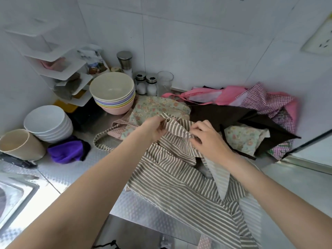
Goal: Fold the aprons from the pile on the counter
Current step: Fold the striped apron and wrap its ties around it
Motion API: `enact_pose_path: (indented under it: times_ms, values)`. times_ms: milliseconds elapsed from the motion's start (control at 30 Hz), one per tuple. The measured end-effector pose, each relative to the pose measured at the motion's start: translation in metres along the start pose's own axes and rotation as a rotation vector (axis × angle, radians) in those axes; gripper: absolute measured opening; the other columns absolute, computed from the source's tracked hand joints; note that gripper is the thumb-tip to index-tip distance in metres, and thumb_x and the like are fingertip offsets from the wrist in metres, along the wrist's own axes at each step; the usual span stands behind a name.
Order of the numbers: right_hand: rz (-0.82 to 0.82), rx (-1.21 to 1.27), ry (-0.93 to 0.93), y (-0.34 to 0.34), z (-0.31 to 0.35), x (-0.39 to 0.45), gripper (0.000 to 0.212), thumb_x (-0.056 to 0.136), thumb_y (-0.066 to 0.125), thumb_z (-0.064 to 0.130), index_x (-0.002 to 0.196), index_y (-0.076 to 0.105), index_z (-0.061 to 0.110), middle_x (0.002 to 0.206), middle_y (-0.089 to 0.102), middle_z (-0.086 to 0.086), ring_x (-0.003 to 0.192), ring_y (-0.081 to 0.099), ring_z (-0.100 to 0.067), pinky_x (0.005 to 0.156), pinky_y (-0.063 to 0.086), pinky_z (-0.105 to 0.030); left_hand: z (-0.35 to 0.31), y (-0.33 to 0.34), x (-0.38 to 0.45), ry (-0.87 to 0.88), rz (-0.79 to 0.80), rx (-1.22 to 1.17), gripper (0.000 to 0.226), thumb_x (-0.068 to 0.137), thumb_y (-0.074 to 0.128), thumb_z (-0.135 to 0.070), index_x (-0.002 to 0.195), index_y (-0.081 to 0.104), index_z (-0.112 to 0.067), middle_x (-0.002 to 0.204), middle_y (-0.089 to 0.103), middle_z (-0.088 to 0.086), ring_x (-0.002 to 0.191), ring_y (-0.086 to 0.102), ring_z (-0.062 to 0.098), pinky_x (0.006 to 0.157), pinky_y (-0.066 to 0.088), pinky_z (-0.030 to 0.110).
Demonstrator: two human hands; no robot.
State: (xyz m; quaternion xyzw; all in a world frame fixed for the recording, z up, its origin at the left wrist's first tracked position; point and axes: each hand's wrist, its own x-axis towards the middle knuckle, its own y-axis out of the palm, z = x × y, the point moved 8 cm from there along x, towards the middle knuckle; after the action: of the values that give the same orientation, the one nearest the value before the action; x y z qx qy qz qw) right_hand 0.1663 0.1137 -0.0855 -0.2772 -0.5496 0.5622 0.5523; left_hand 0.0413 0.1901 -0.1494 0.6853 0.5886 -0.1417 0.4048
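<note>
The striped apron lies on the shiny metal tabletop, right in front of the person. Its lower part hangs over the front edge. Its top edge is lifted up between the two hands. The left hand has its fingers curled around one end of that top edge, so its grip is closed on the cloth. The right hand pinches the other end with bent fingers, so its grip is closed on the cloth too. A striped loop strap of the apron lies flat on the tabletop to the left of the hands.

Behind the hands sits the pile of other aprons. A flowery apron lies just behind the left hand. A dark brown apron lies to the right of it, behind the right hand. A pink apron and a checked apron are heaped at the back by the wall.

On the left stands a stack of colored bowls and a stack of white bowls. A beige cup and a purple cloth are near them. Two salt shakers stand by the wall.
</note>
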Motion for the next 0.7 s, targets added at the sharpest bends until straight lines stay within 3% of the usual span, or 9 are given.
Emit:
enact_pose_path:
  times_ms: [100,167,267,333,400,500,600,700]
  values:
    - [0.395,-0.024,-0.024,0.025,-0.008,-0.01,0.026,0.09,0.059,0.029,0.085,0.07,0.006,0.096,0.052,-0.001,0.094,0.044,-0.015,0.085,0.04,-0.028,-0.001,-0.001,-0.003,0.025,-0.019,0.101,0.015,0.097,0.039,-0.003,0.089,0.051,0.0,0.08,0.061,0.011,0.064,0.061,0.017,0.051,0.053,0.026]
    - [0.629,-0.052,0.011,0.044,-0.01,-0.026,0.031,0.093,0.054,0.031,0.087,0.07,0.004,0.101,0.052,-0.003,0.099,0.05,-0.016,0.088,0.041,-0.03,0.006,0.003,-0.008,-0.007,0.065,0.14,0.016,0.099,0.036,-0.008,0.101,0.05,-0.002,0.083,0.059,0.008,0.062,0.062,0.015,0.053,0.053,0.027]
    - [0.755,0.163,0.182,0.063,-0.01,-0.04,0.043,0.094,0.053,0.033,0.064,0.058,0.004,0.116,0.057,-0.007,0.127,0.042,-0.015,0.102,0.033,-0.025,0.013,0.005,-0.012,-0.029,0.174,0.287,0.017,0.1,0.037,-0.017,0.098,0.052,-0.01,0.083,0.057,0.003,0.07,0.054,0.014,0.068,0.045,0.026]
    - [0.721,0.336,0.347,0.062,-0.007,-0.037,0.048,0.096,0.048,0.034,0.056,0.053,0.008,0.132,0.052,-0.01,0.139,0.028,-0.012,0.106,0.026,-0.025,0.015,0.002,-0.014,-0.037,0.208,0.312,0.02,0.1,0.036,-0.02,0.098,0.053,-0.012,0.084,0.059,0.002,0.071,0.054,0.014,0.073,0.042,0.028]
    - [0.557,0.392,0.46,0.052,-0.01,-0.024,0.043,0.098,0.045,0.03,0.076,0.066,0.001,0.14,0.043,-0.009,0.134,0.036,-0.02,0.106,0.027,-0.03,0.018,0.0,-0.015,-0.066,0.243,0.274,0.024,0.101,0.034,-0.022,0.107,0.054,-0.011,0.085,0.061,0.002,0.069,0.055,0.013,0.075,0.044,0.029]
    - [0.3,0.291,0.419,0.033,-0.008,-0.001,0.024,0.094,0.053,0.021,0.106,0.057,0.0,0.103,0.057,-0.007,0.095,0.058,-0.023,0.08,0.043,-0.035,0.023,0.001,-0.018,-0.099,0.261,0.272,0.025,0.101,0.034,-0.026,0.104,0.055,-0.012,0.072,0.065,0.001,0.059,0.058,0.011,0.074,0.046,0.029]
    - [0.222,0.184,0.43,0.026,-0.009,0.013,0.047,0.09,0.053,0.009,0.134,0.034,0.011,0.096,0.055,-0.012,0.083,0.058,-0.027,0.069,0.045,-0.038,0.02,0.005,-0.021,-0.115,0.277,0.249,0.021,0.1,0.037,-0.029,0.094,0.053,-0.016,0.056,0.057,-0.004,0.046,0.051,0.008,0.058,0.047,0.022]
    - [0.205,0.101,0.481,0.019,-0.02,0.026,0.062,0.089,0.049,0.006,0.144,0.024,0.02,0.11,0.057,-0.018,0.096,0.06,-0.036,0.074,0.047,-0.039,0.014,0.004,-0.02,-0.094,0.29,0.287,0.024,0.097,0.044,-0.036,0.096,0.059,-0.018,0.07,0.065,-0.001,0.068,0.059,0.013,0.083,0.047,0.03]
